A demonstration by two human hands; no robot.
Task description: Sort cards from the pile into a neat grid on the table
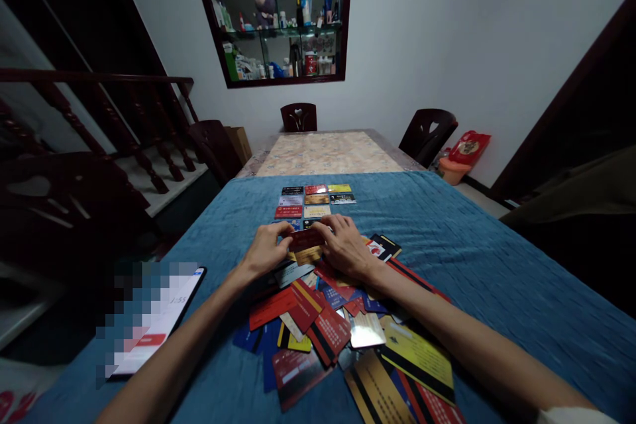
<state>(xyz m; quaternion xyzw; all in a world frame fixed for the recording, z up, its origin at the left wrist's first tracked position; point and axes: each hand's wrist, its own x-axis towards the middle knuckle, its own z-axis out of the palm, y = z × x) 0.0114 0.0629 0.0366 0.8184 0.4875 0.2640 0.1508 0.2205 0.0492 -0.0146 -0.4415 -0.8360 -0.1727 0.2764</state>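
Left hand [265, 248] and right hand [342, 246], palms down, fingers curled, jointly grip a red card [305, 238] above the pile [338, 331].

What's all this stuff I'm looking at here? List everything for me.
loose cards: dozens, red, blue, gold and black, heaped on the near part of the blue cloth
dark red card: one, held between both hands at the far edge of the heap
sorted cards: about ten, mixed colours, in neat rows beyond the hands
phone: one, lit screen, left of the heap
blue cloth: one, covering the near table
patterned table: one, beige, beyond
chairs: several, dark wood, around the tables
wall shelf: one, dark frame, with bottles and a purple toy
left hand: gripping the card's left end
right hand: gripping its right end
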